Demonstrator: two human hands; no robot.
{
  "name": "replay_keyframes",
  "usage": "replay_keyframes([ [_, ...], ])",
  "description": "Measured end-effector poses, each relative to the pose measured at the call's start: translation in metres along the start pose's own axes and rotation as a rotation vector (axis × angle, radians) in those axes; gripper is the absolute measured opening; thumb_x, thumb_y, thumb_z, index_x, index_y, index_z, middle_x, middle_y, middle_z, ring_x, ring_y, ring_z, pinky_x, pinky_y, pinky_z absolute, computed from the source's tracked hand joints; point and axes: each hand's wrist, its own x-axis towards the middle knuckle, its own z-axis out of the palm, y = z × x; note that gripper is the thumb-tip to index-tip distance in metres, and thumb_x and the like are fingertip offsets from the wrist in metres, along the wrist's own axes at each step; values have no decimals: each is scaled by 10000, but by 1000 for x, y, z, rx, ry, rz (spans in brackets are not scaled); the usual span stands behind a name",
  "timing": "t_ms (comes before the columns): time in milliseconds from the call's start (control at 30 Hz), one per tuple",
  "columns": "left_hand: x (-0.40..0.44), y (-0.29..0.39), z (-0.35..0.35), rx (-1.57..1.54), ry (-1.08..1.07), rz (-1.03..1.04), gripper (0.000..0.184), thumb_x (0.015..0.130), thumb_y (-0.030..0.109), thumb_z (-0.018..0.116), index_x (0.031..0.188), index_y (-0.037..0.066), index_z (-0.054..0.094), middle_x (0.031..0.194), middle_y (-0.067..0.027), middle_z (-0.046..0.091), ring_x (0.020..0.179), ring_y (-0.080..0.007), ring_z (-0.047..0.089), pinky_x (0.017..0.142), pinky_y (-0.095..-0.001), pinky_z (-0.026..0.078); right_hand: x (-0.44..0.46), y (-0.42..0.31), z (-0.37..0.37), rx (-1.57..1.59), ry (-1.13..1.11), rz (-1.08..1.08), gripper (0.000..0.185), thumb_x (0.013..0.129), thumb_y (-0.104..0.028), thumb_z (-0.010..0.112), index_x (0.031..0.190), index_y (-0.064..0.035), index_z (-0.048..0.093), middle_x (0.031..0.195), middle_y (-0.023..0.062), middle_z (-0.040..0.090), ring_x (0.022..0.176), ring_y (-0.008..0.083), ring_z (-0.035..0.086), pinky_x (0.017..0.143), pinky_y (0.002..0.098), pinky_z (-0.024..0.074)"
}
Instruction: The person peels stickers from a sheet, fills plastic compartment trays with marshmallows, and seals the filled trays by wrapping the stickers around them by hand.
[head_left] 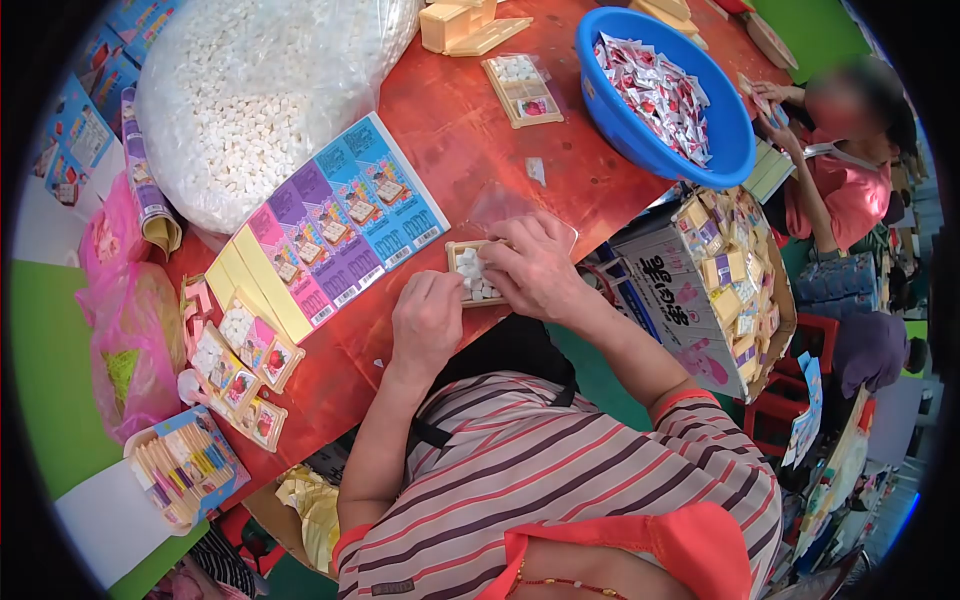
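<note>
A small cream-coloured tray [452, 262] with white candy-like pieces [478, 275] in it lies near the table's front edge. My left hand [428, 318] is closed, its fingertips pinching at the tray's left side. Over the tray's right part, my right hand [535, 262] bends its fingers down onto the white pieces; what its fingertips hold is hidden. A clear plastic sleeve [492, 208] lies behind the tray, partly under my right hand. Left of it is a sheet of printed labels [340, 215] in pink, purple and blue.
A large clear bag of white pieces [250, 110] sits at back left. A blue basin [735, 150] holds small sachets. Filled trays [240, 370] lie at left, another [522, 88] at back. A carton [660, 290] of packed trays stands right; a co-worker [850, 190] sits beyond.
</note>
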Motion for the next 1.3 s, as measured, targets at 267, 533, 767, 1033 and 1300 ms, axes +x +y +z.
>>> replay_keyframes([
  [267, -3, -5, -7, -353, 82, -322, 57, 886, -7, 608, 935, -10, 636, 827, -40, 642, 716, -125, 581, 650, -241, 452, 2, -1, -5, -7, 17, -35, 204, 735, -105, 725, 909, -95, 618, 1035, 69, 572, 975, 245, 571, 900, 421, 367],
  [533, -15, -6, -16, -1234, 114, -704, 108, 924, 51, 586, 1012, 0, 622, 890, -72, 668, 755, -118, 619, 654, -245, 497, 3, -9, -1, -14, -45, -133, 207, 719, -122, 726, 893, -87, 620, 1037, 75, 579, 984, 260, 570, 904, 439, 366],
  [767, -27, 3, -30, -1352, 260, -814, 108, 903, 11, 555, 991, -8, 615, 852, -118, 667, 690, -174, 633, 628, -298, 528, 8, -13, 2, 48, 0, -135, 177, 692, -86, 660, 839, -37, 574, 979, 135, 576, 952, 312, 582, 878, 463, 402],
  [1033, -27, -14, -108, -1264, 586, -592, 119, 931, 13, 539, 1022, -4, 614, 893, -108, 667, 721, -173, 643, 651, -289, 525, 16, -31, 5, 35, -48, -89, 162, 735, -63, 688, 872, -66, 603, 1038, 106, 588, 994, 304, 562, 947, 450, 352],
  [1300, 23, -50, -161, -970, 714, -512, 112, 925, 56, 538, 992, -20, 585, 836, -101, 631, 688, -166, 593, 635, -286, 487, 27, -38, -5, 88, 24, -134, 211, 715, -12, 684, 902, -54, 595, 1024, 116, 589, 966, 321, 558, 897, 447, 383],
])
